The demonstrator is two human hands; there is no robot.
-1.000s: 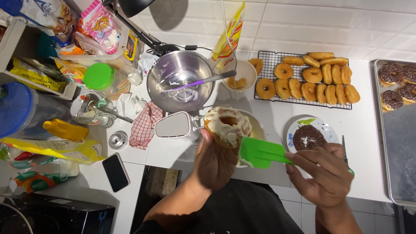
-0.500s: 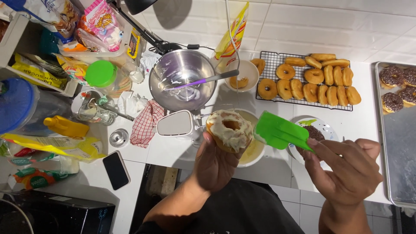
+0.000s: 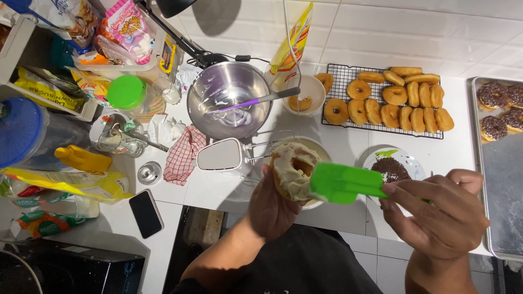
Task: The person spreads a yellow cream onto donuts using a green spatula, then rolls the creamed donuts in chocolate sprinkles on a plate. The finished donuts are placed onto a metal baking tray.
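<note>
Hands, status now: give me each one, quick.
Left hand: closed around a glazed doughnut, held up.
Right hand: closed on the handle of a green spatula, blade touching the doughnut.

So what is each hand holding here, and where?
Left hand grips the iced doughnut by its underside; right hand holds the green spatula by its handle.

The left hand [image 3: 275, 204] is raised in front of the torso, back of the hand toward the camera, fingers curled upward and cupped closed around what it carries. Its forearm runs down and left to a bent elbow. The right hand [image 3: 436, 215] sits level with it, well apart, palm turned inward, thumb and fingers pinched shut along a handle that points toward the left grip. Its wrist drops straight down.
</note>
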